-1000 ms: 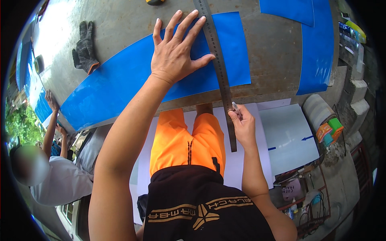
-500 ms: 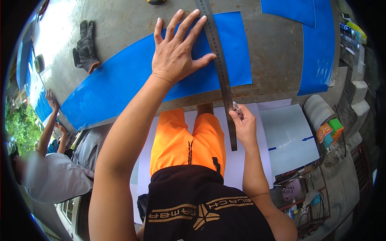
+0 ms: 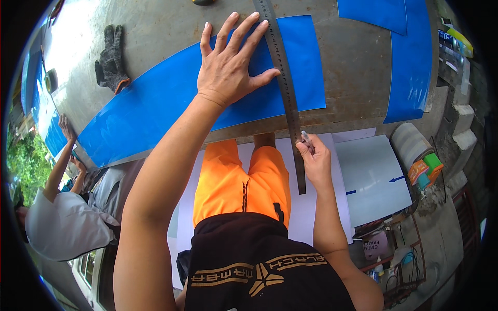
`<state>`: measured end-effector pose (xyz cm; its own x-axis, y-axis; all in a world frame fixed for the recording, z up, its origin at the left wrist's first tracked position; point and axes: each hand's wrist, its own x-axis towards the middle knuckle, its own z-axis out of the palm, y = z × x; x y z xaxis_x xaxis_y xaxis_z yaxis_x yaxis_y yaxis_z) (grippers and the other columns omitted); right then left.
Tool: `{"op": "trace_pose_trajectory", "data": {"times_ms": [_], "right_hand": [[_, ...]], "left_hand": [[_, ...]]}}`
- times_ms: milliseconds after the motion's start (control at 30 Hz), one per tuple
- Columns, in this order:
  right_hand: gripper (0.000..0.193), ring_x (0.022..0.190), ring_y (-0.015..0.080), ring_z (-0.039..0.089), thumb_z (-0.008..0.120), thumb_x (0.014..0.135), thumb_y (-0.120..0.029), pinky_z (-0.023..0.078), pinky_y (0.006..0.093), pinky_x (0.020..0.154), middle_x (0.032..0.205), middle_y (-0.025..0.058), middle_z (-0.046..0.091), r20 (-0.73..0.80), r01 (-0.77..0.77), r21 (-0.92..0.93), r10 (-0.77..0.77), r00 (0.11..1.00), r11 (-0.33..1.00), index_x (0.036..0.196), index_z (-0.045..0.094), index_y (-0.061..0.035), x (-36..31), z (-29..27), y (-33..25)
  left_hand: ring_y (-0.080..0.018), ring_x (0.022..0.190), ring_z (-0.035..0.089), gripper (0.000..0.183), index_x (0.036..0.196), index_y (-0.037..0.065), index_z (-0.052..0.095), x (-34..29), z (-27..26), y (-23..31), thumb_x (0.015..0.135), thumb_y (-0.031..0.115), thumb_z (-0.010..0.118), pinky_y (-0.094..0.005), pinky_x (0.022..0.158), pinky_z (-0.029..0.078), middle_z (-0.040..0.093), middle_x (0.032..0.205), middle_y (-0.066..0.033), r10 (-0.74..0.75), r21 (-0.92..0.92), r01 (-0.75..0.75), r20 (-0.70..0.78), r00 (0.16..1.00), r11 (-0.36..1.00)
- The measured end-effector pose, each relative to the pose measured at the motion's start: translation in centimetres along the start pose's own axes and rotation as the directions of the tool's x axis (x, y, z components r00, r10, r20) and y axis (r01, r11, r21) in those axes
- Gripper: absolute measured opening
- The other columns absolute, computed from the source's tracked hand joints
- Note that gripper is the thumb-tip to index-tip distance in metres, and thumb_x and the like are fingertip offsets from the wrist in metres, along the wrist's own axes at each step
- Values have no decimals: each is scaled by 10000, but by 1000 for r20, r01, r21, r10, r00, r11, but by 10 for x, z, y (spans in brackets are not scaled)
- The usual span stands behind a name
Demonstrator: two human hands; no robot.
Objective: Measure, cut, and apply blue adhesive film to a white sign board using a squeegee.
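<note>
Dark metal ruler (image 3: 288, 93) across a blue sheet (image 3: 155, 98), near end past the table edge

Lying slightly aslant on the blue sheet, on top of the grey metal table (image 3: 358, 72). Running out of the picture at the top; sticking out beyond the table's near edge at the bottom, above a white sheet (image 3: 302, 217).

To the ruler's left, the left hand (image 3: 225, 72): palm down on the blue, fingers spread wide apart, index fingertip and thumb tip at the ruler's edge. To the right of the overhanging end, the right hand (image 3: 315, 158): thumb and fingers clamped on a slim pen-like tool (image 3: 306, 139), just off the table's near edge. Contact of right thumb with ruler: cannot tell.

Right of the ruler, a short stretch of blue up to a straight-cut end; then a broad gap of rust-marked metal before more blue sheeting (image 3: 412, 72). Along the near side, only a thin strip of metal between blue edge and table edge, widening rightward. Along the curved far edge, a dark glove (image 3: 111, 62), cuff just beside the blue. Near the tapering left end, a co-worker's hand (image 3: 66, 128) at the table edge.
</note>
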<state>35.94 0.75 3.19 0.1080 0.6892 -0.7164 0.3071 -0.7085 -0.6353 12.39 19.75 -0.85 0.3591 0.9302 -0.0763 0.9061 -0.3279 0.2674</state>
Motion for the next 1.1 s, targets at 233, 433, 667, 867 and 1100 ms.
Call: {"op": "trace_pose_trajectory", "data": {"times_ms": [233,433,667,867,1100], "right_hand": [[176,723,51,476,724,957,-156,423,227,660,776,-52,567,-16,10,43,-9,1000,999,1033,677,-5,0,2,2],[186,760,73,572,723,938,-86,488,249,703,829,8,655,5,-15,-14,16,1000,1000,1104,691,-7,0,-1,1],[197,753,72,566,735,932,-94,489,252,704,831,10,658,-1,-1,14,1,1000,1000,1105,693,-9,1,-1,1],[191,764,107,587,732,939,-137,485,254,683,904,40,695,-1,-10,-51,10,1000,999,1072,689,-7,0,-5,-8],[230,803,169,608,550,1040,-182,491,290,677,954,94,660,-260,421,-93,-430,865,902,1033,677,10,6,-29,-57]], "left_hand": [[-211,1523,225,914,1551,319,393,0,0,2,799,791,609,-522,1262,34,341,1609,47,-4,4,4,5,1000,1000],[-211,1526,215,917,1553,318,391,-1,1,1,800,798,602,-527,1261,32,335,1611,48,-6,9,5,11,1000,1000],[-217,1525,218,922,1556,313,387,0,-1,1,797,785,614,-531,1259,36,334,1612,47,-2,-2,2,6,1000,1000],[-225,1519,228,919,1557,302,385,1,0,2,802,772,617,-529,1258,42,337,1609,44,-3,-7,3,12,1000,1000],[-229,1515,234,916,1561,293,376,0,-2,1,813,772,602,-520,1261,46,330,1612,38,-2,-3,2,8,1000,1000]]}}
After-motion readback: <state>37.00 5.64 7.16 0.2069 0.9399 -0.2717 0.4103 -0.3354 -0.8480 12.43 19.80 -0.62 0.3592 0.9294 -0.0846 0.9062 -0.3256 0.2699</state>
